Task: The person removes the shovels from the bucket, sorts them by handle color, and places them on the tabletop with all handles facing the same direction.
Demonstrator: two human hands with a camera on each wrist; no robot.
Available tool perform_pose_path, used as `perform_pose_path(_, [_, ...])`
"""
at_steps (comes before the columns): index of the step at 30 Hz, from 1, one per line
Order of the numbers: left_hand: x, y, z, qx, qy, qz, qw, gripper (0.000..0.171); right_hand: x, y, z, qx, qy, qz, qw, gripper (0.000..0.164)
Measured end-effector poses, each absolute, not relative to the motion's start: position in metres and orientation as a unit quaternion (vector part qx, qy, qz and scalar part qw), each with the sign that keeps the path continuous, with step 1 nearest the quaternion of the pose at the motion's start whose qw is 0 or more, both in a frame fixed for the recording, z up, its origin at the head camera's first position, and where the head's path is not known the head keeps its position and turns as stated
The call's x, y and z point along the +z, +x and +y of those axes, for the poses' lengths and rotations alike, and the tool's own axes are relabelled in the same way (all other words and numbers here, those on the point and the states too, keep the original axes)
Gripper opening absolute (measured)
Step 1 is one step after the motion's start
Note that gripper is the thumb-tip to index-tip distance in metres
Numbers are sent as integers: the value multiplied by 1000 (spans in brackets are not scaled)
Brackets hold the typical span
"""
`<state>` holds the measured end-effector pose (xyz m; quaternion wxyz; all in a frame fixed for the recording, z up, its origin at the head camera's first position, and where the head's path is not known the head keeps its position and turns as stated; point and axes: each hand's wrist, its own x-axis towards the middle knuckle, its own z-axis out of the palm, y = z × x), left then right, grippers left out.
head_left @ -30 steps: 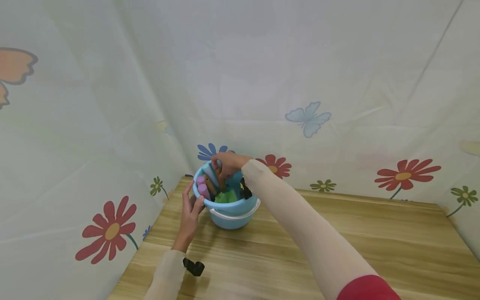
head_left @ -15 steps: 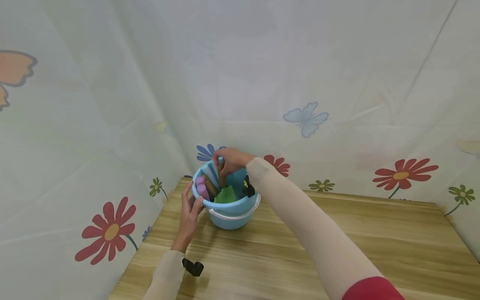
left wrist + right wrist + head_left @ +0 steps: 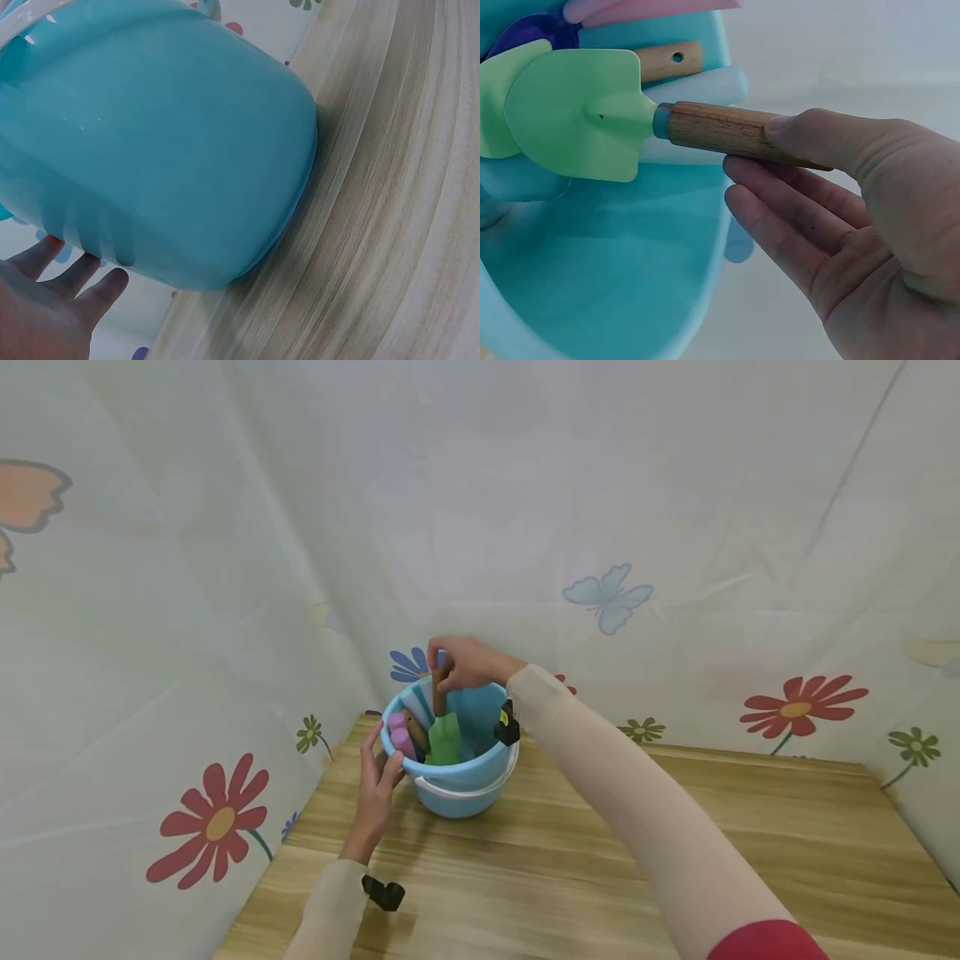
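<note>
A light blue bucket (image 3: 465, 797) with a white handle stands upright on the wooden table. My left hand (image 3: 375, 793) lies along its left side below the rim; in the left wrist view the fingers (image 3: 71, 277) are extended against the outer wall. My right hand (image 3: 472, 662) pinches the wooden handle of a green toy shovel (image 3: 585, 112) between thumb and fingers. The handle rises above the rim, and the green blade (image 3: 445, 739) hangs inside the bucket. Behind that blade lies a second green piece (image 3: 499, 97), partly hidden.
Inside the bucket are pink handles (image 3: 401, 735), another wooden handle (image 3: 671, 61), a dark blue scoop-like piece (image 3: 529, 34) and pale blue handles (image 3: 705, 84). A flower-printed curtain (image 3: 480, 527) rises behind the table (image 3: 675, 843). A black wrist camera (image 3: 507, 727) overlaps the bucket's right rim.
My right hand has risen with the green shovel, and more of its handle and blade shows above the other things. The left hand has stayed on the bucket.
</note>
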<state>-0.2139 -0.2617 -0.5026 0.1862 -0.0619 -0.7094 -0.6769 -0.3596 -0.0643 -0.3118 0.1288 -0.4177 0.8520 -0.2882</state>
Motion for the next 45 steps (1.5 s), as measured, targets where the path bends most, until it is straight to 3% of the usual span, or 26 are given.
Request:
perform_pose_path(7, [-504, -215, -265, -672, -60, -714, 186, 58, -303, -358, -57, -332, -411, 842, 112, 30])
perform_pose_path(27, [-505, -217, -266, -671, -67, -715, 184, 59, -278, -345, -31, -424, -441, 791, -36, 34])
perform_pose_path(45, [-507, -220, -268, -662, -62, -723, 186, 58, -265, -338, -9, -441, -449, 773, -81, 34])
